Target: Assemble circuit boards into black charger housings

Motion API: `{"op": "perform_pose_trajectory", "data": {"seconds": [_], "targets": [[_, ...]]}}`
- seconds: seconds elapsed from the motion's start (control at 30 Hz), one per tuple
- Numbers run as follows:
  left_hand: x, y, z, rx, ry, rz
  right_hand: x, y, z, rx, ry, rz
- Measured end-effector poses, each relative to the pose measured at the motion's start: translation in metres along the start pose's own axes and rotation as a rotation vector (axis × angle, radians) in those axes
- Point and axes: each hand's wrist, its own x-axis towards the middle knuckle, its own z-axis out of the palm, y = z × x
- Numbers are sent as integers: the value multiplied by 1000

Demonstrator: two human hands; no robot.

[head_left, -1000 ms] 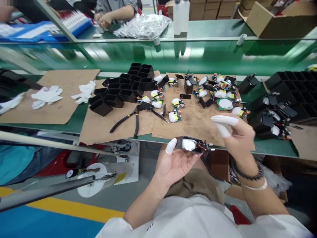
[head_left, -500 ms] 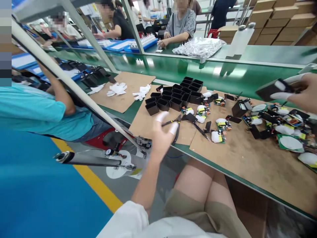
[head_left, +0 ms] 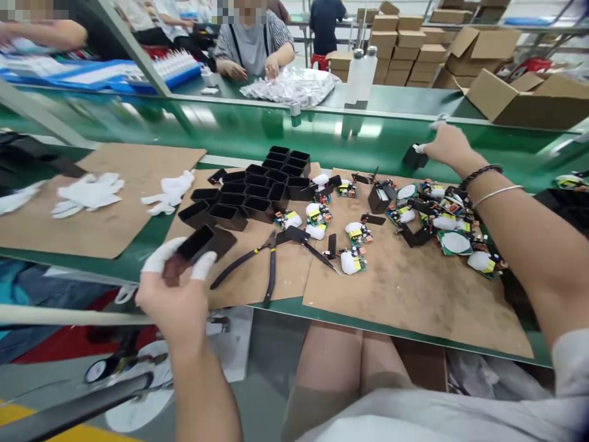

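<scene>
My left hand [head_left: 177,294], with white finger cots, is closed on an empty black plastic housing [head_left: 202,241] at the near left of the cardboard mat [head_left: 414,294]. My right hand [head_left: 448,146] is stretched far forward and grips an assembled black housing [head_left: 414,157] resting on the green conveyor belt [head_left: 257,132]. A cluster of empty black housings [head_left: 257,187] stands on the mat behind my left hand. Small circuit boards with white parts [head_left: 354,261] lie scattered over the middle and right of the mat. Black pliers [head_left: 267,261] lie near the front edge.
White gloves [head_left: 92,191] lie on a second cardboard sheet at the left. Across the belt a person handles clear bags [head_left: 289,86]. Two white bottles [head_left: 361,73] and cardboard boxes [head_left: 506,98] stand at the back right. A metal bar [head_left: 69,408] crosses the lower left.
My right hand has carried the assembled housing forward and set it down on the belt. My left hand has reached left and picked up an empty housing. The camera has swung back to the right.
</scene>
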Motion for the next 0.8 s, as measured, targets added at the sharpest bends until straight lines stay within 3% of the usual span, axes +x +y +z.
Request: {"op": "perform_pose_trajectory", "data": {"seconds": [0.07, 0.17, 0.23, 0.33, 0.47, 0.57, 0.7, 0.8], "targets": [[-35, 26, 10, -55, -44, -74, -19, -30, -17, -100, -120, -62], [-84, 60, 36, -151, -451, 1, -77, -87, -30, -197, -361, -177], [-107, 72, 56, -216, -625, 79, -122, -118, -24, -255, -522, -239], [-128, 73, 80, -278, -702, 127, -173, -143, 2, -509, -614, -242], [-136, 63, 92, -241, -676, 110, -187, -152, 31, -617, -767, -192], [-135, 59, 90, -224, -712, 106, -177, -154, 31, -581, -807, -202], [-129, 55, 88, -175, -792, 116, -167, -145, 4, -436, -843, -110], [-128, 54, 91, -107, -824, 108, -178, -119, -27, -296, -836, -23]]}}
